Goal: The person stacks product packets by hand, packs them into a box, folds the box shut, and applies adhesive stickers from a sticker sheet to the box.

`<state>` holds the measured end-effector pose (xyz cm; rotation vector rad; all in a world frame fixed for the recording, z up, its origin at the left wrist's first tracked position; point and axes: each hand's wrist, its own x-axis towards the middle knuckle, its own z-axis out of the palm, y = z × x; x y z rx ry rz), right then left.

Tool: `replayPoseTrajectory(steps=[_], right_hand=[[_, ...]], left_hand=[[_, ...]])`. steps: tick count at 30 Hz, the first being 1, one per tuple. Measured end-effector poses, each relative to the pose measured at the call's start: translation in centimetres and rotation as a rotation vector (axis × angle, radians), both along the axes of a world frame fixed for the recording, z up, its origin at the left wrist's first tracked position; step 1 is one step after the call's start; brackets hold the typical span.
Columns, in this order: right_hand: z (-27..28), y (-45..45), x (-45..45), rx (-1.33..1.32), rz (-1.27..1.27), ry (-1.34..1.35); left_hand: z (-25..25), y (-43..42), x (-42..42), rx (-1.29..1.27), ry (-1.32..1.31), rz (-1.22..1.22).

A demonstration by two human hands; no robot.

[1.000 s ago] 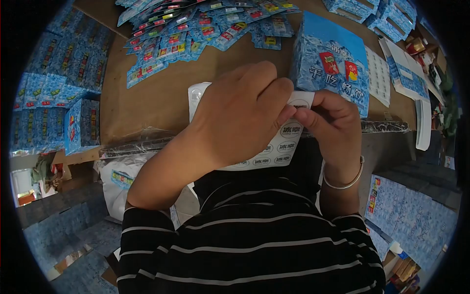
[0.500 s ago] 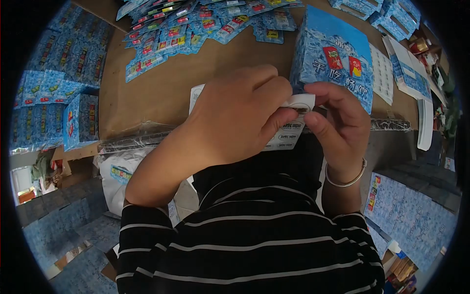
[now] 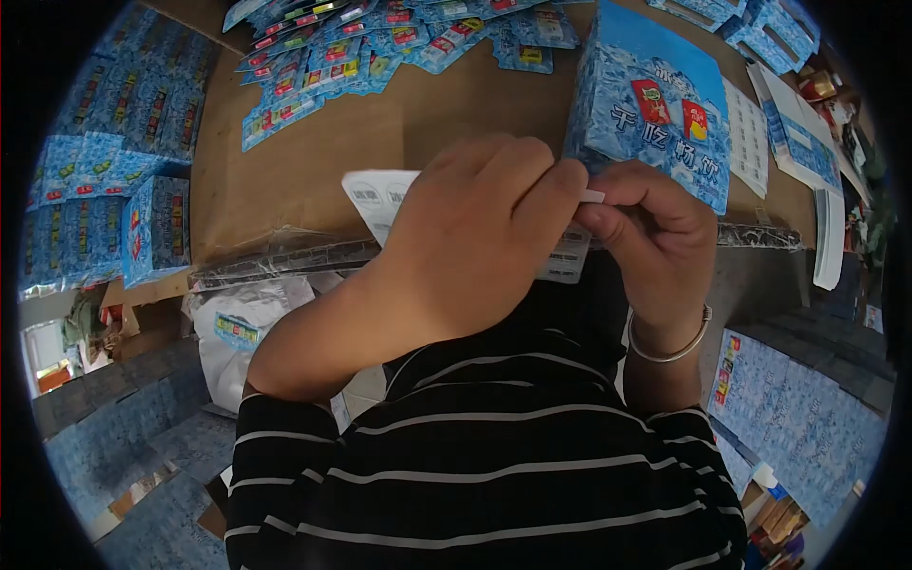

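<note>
A white sheet of oval printed stickers (image 3: 369,195) is held in front of my body, at the table's near edge. My left hand (image 3: 484,233) is closed on the sheet and covers most of its middle. Its thumb side meets the sheet's right corner. My right hand (image 3: 660,223) pinches that same corner between thumb and forefinger, where a narrow white edge shows. A lower part of the sheet hangs below the left hand's fingers. Just behind my right hand stands a blue box (image 3: 655,100) with white lettering.
Many blue packets (image 3: 332,71) lie at the back of the brown table (image 3: 285,190). Stacked blue boxes (image 3: 157,233) stand on the left. Another sticker sheet (image 3: 747,138) and folded cartons (image 3: 798,142) lie to the right. A white bag (image 3: 223,351) hangs below the table edge.
The sticker sheet has tilted, with its left corner now sticking out further left and its right corner seen nearly edge-on. My right hand has shifted slightly right and stays closed at the corner.
</note>
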<state>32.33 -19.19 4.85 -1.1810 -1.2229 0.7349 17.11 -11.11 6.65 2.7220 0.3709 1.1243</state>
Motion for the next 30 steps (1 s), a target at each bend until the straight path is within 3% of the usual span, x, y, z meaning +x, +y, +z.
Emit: replayPoseTrajectory(steps=[2, 4, 8, 15, 17, 20, 25, 30], right_hand=[[-0.1, 0.0, 0.1, 0.098, 0.047, -0.018], [0.4, -0.5, 0.0, 0.031, 0.094, 0.063], [0.0, -0.8, 0.3, 0.028, 0.169, 0.113], [0.3, -1.0, -0.6, -0.011, 0.05, 0.253], [0.3, -1.0, -0.3, 0.064, 0.04, -0.065], [0.1, -1.0, 0.2, 0.122, 0.044, -0.167], [-0.2, -1.2, 0.4, 0.118, 0.0, -0.128], [-0.6, -1.3, 0.3, 0.071, -0.021, -0.019]], left_hand=[[-0.1, -0.4, -0.1, -0.019, -0.018, -0.002], [0.4, -0.7, -0.3, -0.186, 0.03, -0.057], [0.6, -0.6, -0.7, -0.219, 0.058, -0.091], [0.1, -0.5, -0.4, -0.28, 0.078, -0.109], [0.0, -0.6, -0.5, -0.263, 0.089, -0.103], [0.2, -0.6, -0.6, -0.261, 0.115, -0.101], [0.7, -0.8, -0.6, -0.391, 0.057, -0.048], [0.0, -0.6, -0.6, -0.266, -0.035, -0.068]])
